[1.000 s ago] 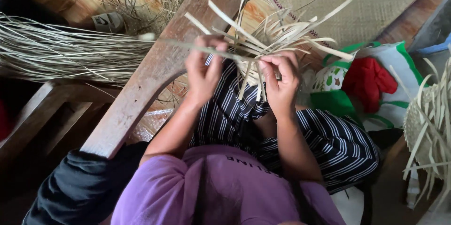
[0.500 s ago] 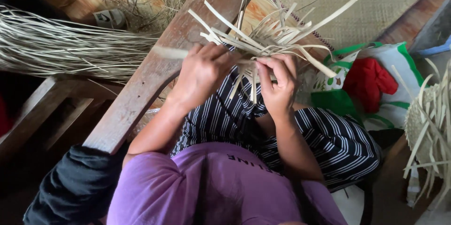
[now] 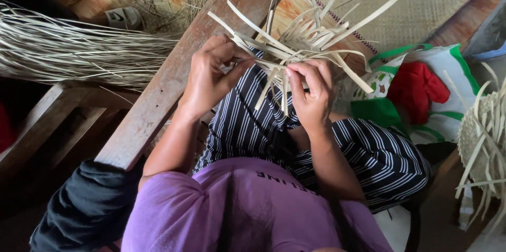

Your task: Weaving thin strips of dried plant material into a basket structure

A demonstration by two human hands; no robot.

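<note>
Two bare hands work close together over a lap in striped cloth, both closed on one small piece of weaving. Far out to the left of the left hand lies a thick bundle of pale straw strands (image 3: 68, 52), stretched across a low wooden frame, and between that bundle and the left hand a broad wooden plank (image 3: 174, 78) runs slantwise, its edge just beside the wrist. The left hand (image 3: 211, 75) is curled nearly shut, thumb pressed toward the fingertips, pinching pale flat strips at the near-left edge of the woven piece (image 3: 295, 46). That woven piece sits between the two hands and just above them, held up off the striped skirt (image 3: 363, 152); its loose strip ends fan out upward and to the right, well past the fingers. The right hand (image 3: 312, 94) is also folded closed, fingers bent down over the strips at the lower right of the piece, with a few strip ends hanging below the fingertips; the two hands are near each other but not touching as far as can be seen. Beyond the hands lies a woven mat (image 3: 421, 4). To the right of the right hand sits a green and white bag (image 3: 421, 67) with red cloth (image 3: 414, 86) in it, and farther right still another unfinished woven basket (image 3: 485, 136) with strips sticking out.
</note>
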